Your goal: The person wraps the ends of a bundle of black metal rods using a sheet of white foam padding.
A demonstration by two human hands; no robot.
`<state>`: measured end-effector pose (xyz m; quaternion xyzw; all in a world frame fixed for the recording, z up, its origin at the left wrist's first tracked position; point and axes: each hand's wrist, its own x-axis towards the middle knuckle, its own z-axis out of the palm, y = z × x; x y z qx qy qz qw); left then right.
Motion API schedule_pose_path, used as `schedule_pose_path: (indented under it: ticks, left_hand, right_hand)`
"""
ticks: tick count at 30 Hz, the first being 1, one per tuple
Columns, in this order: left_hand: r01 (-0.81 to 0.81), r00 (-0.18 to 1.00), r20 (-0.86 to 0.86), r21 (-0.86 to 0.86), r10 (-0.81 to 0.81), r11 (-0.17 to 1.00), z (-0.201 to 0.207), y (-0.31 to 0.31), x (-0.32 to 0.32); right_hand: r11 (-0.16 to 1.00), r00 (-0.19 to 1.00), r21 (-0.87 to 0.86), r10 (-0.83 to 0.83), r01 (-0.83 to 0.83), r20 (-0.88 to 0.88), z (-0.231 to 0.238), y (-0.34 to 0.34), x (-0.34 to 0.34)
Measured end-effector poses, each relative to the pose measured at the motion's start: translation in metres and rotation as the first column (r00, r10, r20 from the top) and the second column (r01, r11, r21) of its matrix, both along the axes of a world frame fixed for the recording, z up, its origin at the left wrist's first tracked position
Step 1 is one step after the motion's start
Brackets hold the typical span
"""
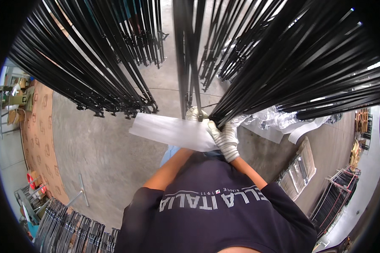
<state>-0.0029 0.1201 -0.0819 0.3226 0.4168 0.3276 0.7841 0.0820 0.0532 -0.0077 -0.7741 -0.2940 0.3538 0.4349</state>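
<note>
In the head view, the person's right hand [226, 138], in a pale striped glove, sits near the middle. Its fingers are bent and closed over the 3 o'clock end of a white sheet [171, 131], which stretches from there toward 9 o'clock. The lower ends of a bundle of black rods [274, 71] meet that hand, fanning away toward 1 and 2 o'clock; whether the fingers grip them too cannot be told. The gloved left hand [193, 113] lies at 10 o'clock from the right, partly behind the sheet, beside blurred upright rods [183, 59]; its fingers' grip cannot be told. Crumpled clear plastic [272, 119] lies toward 2 o'clock from the right hand.
</note>
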Motion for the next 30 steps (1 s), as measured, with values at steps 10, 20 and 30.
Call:
schedule_pose_path:
  ticks: [10, 20, 30]
  left_hand:
    - [0.087, 0.995, 0.048, -0.021, -0.086, 0.996, 0.001, 0.016, -0.04]
    - [0.112, 0.992, 0.056, -0.017, -0.111, 0.994, -0.004, 0.02, -0.045]
    - [0.059, 0.998, 0.008, -0.006, -0.059, 0.998, -0.008, 0.006, -0.039]
  right_hand:
    - [0.966, 0.755, 0.252, 0.13, 0.048, -0.642, -0.004, 0.012, 0.016]
    - [0.971, 0.772, 0.229, 0.196, -0.067, -0.604, 0.008, 0.016, 0.024]
    - [0.926, 0.731, 0.218, 0.377, -0.308, -0.569, 0.023, 0.029, 0.034]
